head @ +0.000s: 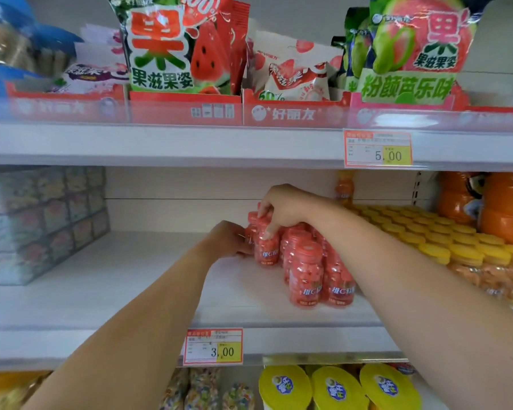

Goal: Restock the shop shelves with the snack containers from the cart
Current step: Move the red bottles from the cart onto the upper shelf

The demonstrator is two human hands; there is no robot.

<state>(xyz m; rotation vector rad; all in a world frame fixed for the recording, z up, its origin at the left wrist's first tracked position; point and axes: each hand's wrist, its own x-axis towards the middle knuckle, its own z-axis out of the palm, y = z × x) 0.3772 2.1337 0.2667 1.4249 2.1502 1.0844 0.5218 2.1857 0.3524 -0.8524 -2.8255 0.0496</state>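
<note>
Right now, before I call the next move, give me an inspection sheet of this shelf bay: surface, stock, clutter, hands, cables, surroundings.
Surface: white middle shelf, bare left of the stock.
Job's things: red bottles clustered upright, right of centre; cart not in view.
Clutter: nothing seen.
Grippers: right hand grips the top of the rear red bottle; left hand lies against the cluster's left side, grip unclear.
Cables: nothing seen.
Surroundings: yellow-lidded jars to the right, clear box to the left, snack bags on the shelf above, price tag reading 3.00 on the shelf edge.
</note>
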